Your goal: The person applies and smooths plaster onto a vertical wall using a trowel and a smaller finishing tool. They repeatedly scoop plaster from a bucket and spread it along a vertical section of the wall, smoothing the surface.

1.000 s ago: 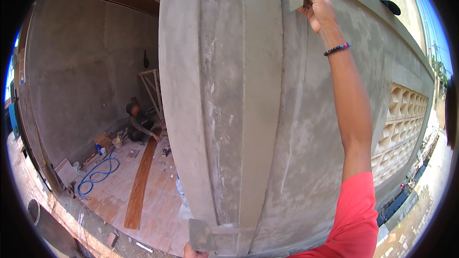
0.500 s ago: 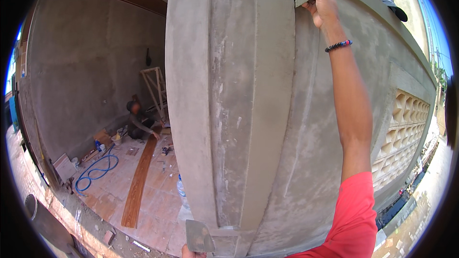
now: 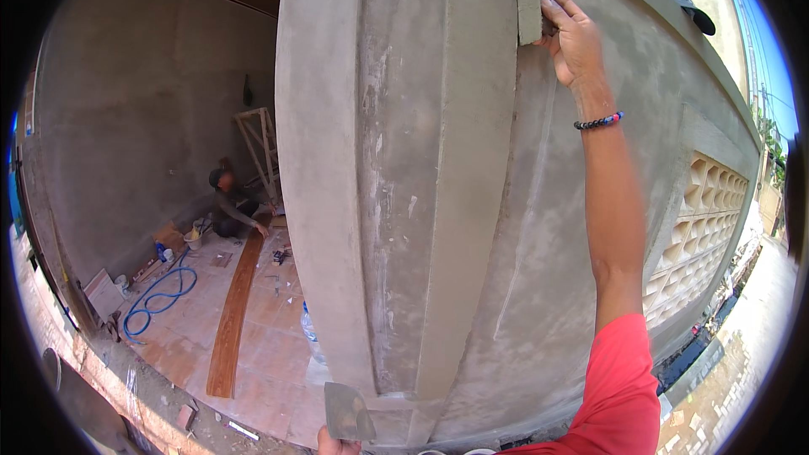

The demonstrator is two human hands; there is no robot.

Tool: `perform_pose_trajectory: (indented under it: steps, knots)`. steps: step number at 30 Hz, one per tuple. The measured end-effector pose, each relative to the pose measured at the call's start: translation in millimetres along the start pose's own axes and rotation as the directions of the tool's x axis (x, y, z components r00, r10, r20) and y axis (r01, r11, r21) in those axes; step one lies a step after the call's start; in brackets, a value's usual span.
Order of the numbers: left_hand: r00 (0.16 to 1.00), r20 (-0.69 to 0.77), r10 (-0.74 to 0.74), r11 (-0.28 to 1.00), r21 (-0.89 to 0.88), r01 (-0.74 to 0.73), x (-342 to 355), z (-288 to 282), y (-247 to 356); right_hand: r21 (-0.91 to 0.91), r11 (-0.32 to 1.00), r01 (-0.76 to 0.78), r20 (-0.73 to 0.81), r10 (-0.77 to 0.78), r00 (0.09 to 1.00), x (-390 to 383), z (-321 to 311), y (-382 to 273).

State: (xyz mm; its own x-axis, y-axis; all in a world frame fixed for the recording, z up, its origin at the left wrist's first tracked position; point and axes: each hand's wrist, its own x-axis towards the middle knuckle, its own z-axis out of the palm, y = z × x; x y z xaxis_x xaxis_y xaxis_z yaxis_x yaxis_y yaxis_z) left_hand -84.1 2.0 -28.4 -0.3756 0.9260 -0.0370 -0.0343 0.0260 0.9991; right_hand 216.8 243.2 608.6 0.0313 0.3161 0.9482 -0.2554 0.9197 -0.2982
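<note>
My right hand (image 3: 578, 50) is raised on an outstretched arm with a beaded bracelet. Its fingers wrap the handle of a small rectangular plastering float (image 3: 528, 2), whose face stands upright against the side edge of a smooth grey plaster band (image 3: 474, 152) on the pillar. Low in the picture, my left hand (image 3: 337, 443) grips a flat metal scraper (image 3: 346, 413) with the blade pointing up, just in front of the pillar's foot. Only part of that hand shows above the lower edge.
Right of the pillar stretches a grey wall (image 3: 548, 244) with a pale vent-block panel (image 3: 693, 227). Inside the room at left, a person (image 3: 232, 202) crouches beside a long wooden plank (image 3: 236, 312). A coiled blue hose (image 3: 160, 295) and a water bottle (image 3: 308, 324) are on the tiled floor.
My right hand has slid down along the band's edge with the float. The left hand still holds the scraper low down, and the whole view has shifted slightly.
</note>
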Motion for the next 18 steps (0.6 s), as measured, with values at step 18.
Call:
perform_pose_trajectory:
  steps: [18]
  knots:
    - [0.997, 0.072, 0.012, 0.989, -0.148, -0.001, 1, 14, -2, -0.824, 0.194, 0.532, 0.328, -0.601, 0.729, 18, -4, -35]
